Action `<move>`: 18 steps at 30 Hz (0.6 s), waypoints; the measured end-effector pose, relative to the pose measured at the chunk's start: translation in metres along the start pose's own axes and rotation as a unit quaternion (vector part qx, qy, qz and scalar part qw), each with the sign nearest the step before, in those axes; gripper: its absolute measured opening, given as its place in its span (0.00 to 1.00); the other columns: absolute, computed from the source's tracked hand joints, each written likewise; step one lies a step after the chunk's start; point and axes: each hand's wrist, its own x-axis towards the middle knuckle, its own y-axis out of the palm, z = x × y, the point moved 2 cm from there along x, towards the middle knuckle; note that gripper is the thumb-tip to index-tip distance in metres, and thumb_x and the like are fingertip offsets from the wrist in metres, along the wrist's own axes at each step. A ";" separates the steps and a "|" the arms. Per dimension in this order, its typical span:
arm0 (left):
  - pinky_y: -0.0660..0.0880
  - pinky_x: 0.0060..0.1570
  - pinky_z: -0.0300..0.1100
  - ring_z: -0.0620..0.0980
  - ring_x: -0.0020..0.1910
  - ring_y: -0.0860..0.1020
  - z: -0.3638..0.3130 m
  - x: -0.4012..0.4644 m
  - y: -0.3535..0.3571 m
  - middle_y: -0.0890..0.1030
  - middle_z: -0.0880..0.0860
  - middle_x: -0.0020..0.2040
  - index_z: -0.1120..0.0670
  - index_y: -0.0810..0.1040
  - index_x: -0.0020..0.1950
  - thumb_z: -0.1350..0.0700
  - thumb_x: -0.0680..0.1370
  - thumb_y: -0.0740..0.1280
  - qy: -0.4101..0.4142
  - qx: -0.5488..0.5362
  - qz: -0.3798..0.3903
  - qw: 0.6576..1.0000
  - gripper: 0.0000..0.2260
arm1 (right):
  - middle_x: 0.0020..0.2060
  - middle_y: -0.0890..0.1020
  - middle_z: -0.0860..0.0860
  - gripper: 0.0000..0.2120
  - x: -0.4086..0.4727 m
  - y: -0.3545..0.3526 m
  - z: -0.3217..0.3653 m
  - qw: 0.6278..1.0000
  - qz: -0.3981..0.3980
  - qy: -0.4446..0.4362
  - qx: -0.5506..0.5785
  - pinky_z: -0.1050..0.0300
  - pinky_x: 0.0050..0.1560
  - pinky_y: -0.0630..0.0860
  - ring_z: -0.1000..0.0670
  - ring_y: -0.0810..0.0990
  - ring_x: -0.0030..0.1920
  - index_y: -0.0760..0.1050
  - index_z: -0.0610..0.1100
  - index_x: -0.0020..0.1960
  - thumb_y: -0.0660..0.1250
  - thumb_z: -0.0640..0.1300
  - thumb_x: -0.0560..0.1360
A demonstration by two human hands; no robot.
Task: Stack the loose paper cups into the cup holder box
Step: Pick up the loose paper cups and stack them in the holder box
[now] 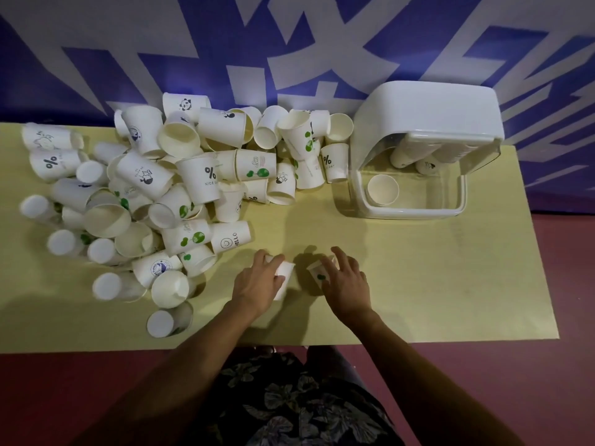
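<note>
Where the yellow table (418, 284) meets its near edge, two hands noted, each on a paper cup; left hand (257, 286) curled round a plain white cup (285, 276) lying on its side, fingers wrapped over the wall; right hand (347, 284) with fingers spread narrowly over a green-marked cup (317, 273), thumb side hidden, so firm grip or mere touch cannot be told. Both cups just apart from each other, resting at table level. To the left and beyond, a loose pile of paper cups (180, 188) recorded; most tipped over, some upright, some base-up, prints of percent signs, green trees and a smiley seen. At far right, white cup holder box (428, 114) standing upright, clear front compartment open; inside its lower tray one cup (383, 189) mouth-up at the left; above it, behind the clear wall, two or more cups (405, 154) leaning, count unclear. Behind all, blue and white banner (289, 43).
</note>
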 end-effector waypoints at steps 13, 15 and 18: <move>0.71 0.40 0.42 0.53 0.43 0.78 -0.071 0.008 -0.055 0.80 0.51 0.44 0.51 0.82 0.55 0.54 0.78 0.65 0.050 -0.120 -0.179 0.975 0.09 | 0.44 0.83 0.53 0.02 0.013 -0.095 -0.046 0.963 -0.246 -0.061 0.090 0.50 0.45 0.72 0.42 0.76 0.54 0.81 0.47 0.41 0.74 0.42 0.70; 0.74 0.40 0.45 0.53 0.40 0.77 -0.088 0.012 -0.064 0.79 0.51 0.41 0.53 0.83 0.52 0.54 0.78 0.65 0.068 -0.144 -0.197 0.967 0.08 | 0.42 0.83 0.52 0.02 0.014 -0.119 -0.057 0.945 -0.278 -0.074 0.157 0.53 0.44 0.74 0.45 0.77 0.50 0.80 0.45 0.42 0.72 0.40 0.72; 0.75 0.39 0.48 0.51 0.38 0.76 -0.115 0.018 -0.080 0.78 0.51 0.39 0.55 0.82 0.47 0.53 0.78 0.62 0.095 -0.161 -0.228 0.956 0.10 | 0.42 0.82 0.51 0.01 0.020 -0.147 -0.072 0.924 -0.321 -0.082 0.189 0.56 0.42 0.75 0.48 0.77 0.47 0.80 0.44 0.45 0.70 0.39 0.75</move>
